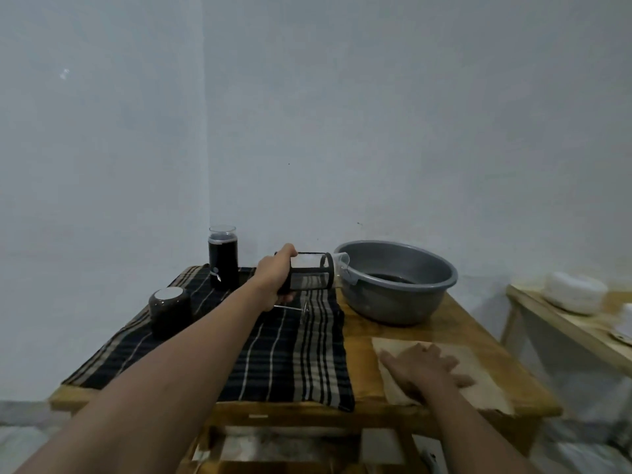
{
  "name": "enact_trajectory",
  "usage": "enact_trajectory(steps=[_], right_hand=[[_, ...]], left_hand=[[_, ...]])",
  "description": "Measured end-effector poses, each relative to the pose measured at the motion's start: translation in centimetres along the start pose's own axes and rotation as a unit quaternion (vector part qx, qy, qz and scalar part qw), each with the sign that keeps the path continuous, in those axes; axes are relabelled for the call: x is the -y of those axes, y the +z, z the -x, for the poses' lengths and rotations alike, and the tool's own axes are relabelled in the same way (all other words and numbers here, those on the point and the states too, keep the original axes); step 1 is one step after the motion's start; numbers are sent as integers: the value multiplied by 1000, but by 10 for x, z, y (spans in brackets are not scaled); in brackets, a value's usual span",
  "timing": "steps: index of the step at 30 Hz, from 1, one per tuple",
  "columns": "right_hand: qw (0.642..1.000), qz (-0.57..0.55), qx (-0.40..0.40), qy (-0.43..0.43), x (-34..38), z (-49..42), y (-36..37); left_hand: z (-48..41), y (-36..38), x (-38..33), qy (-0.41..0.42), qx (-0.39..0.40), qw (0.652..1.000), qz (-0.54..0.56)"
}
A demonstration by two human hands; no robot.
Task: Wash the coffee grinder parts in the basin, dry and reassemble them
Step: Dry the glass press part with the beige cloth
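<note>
The left hand (277,272) grips a glass jug (313,272) by its black frame, tipped on its side with the spout touching the left rim of the basin (393,302), which holds dark liquid. The right hand (424,367) lies flat, fingers spread, on a beige cloth (482,384) in front of the basin. Left of the basin a striped cloth (273,364) carries a thin metal rod (290,307), a round dark cap (170,311) and, at the back, the upright black grinder (223,261)
</note>
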State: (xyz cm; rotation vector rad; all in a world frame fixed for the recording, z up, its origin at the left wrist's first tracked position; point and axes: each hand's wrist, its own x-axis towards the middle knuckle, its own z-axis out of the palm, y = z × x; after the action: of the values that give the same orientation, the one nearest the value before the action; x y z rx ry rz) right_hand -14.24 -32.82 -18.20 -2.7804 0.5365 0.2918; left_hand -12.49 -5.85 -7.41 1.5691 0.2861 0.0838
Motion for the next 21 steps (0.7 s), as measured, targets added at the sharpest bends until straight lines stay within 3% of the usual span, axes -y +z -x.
enact_trajectory(steps=[4, 6, 7, 10, 12, 13, 16, 18, 19, 21], right_hand=[[994, -25, -104, -37, -6, 15, 10], [979, -125, -158, -23, -7, 19, 1], [958, -218, -184, -17, -7, 22, -6], [823, -499, -270, -29, 6, 38, -42], [765, -561, -310, -62, 23, 55, -69], [757, -562, -320, -95, 34, 60, -78], [782, -483, -277, -281, 77, 82, -90], [820, -331, -200, -422, 99, 82, -74], [826, -265, -176, -465, 104, 77, -66], [824, -254, -160, -480, 107, 71, -66]], left_hand=[[4, -2, 1, 2, -10, 1000, 5], [6, -1, 1, 6, -13, 1000, 5], [6, 0, 1, 11, -19, 1000, 2], [0, 4, 5, 32, -46, 998, -17], [-2, 10, 8, 48, -60, 995, -61], [0, 14, 9, 62, -60, 992, -89], [6, 28, 6, 117, -68, 979, -152], [5, 34, 2, 170, -74, 963, -197], [3, 34, 2, 182, -75, 960, -199], [2, 30, 2, 213, -68, 961, -163]])
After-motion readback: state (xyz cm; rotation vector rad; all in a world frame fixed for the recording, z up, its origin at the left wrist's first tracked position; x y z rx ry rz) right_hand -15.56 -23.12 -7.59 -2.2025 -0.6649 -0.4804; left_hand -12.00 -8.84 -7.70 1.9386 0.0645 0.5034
